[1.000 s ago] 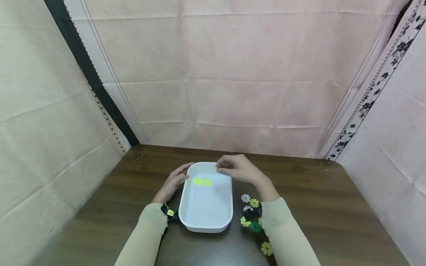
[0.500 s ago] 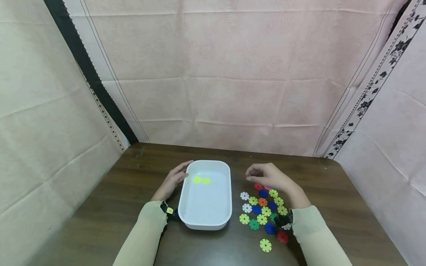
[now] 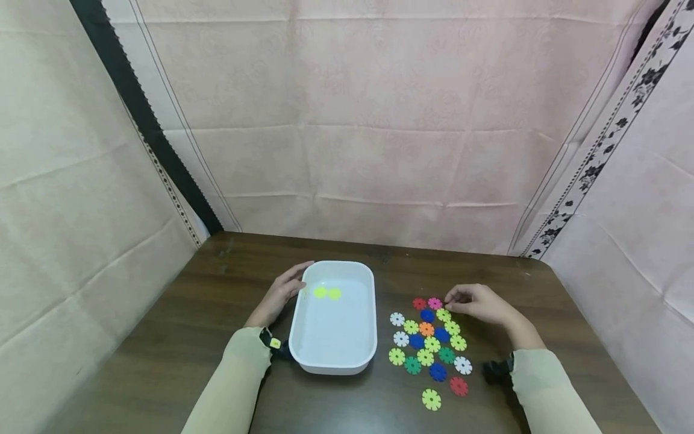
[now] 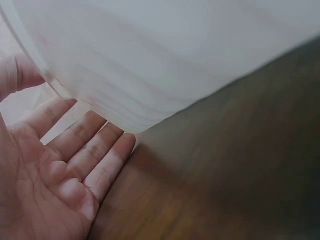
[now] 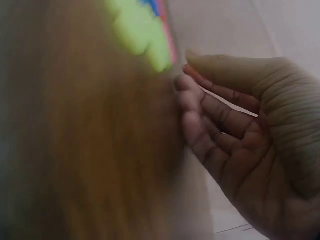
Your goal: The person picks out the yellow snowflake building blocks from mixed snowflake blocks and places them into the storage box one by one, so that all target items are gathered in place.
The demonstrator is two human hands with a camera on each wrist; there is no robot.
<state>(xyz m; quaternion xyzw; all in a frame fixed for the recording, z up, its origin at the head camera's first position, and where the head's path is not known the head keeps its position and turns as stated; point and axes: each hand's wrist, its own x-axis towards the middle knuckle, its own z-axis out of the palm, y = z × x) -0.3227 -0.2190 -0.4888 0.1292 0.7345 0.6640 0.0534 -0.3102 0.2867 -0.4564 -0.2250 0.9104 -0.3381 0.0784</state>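
Note:
My left hand [image 3: 279, 293] touches the left side of a white rectangular tray [image 3: 332, 370]. In the left wrist view its fairly straight fingers [image 4: 102, 152] reach the tray's wall, with the thumb at the rim. Two round yellow spots [image 3: 328, 293] show inside the tray toward its far end. My right hand [image 3: 479, 303] hovers at the far right of a group of notched, flower-shaped discs, fingers loosely bent and nothing seen between them. Nearest its fingertips are a pink disc [image 3: 435, 304] and a yellow-green disc [image 3: 443, 315], the latter blurred in the right wrist view.
Several more discs lie flat right of the tray, among them a white one [image 3: 397, 319], an orange one [image 3: 426, 329], a blue one [image 3: 438, 372] and a red one [image 3: 458, 386]. The brown wooden table [image 3: 569, 355] meets hanging pale cloth [image 3: 379, 175] behind.
My right hand has moved from over the tray's far right corner rightward to the far right of the discs, uncovering them. My left hand has stayed at the tray.

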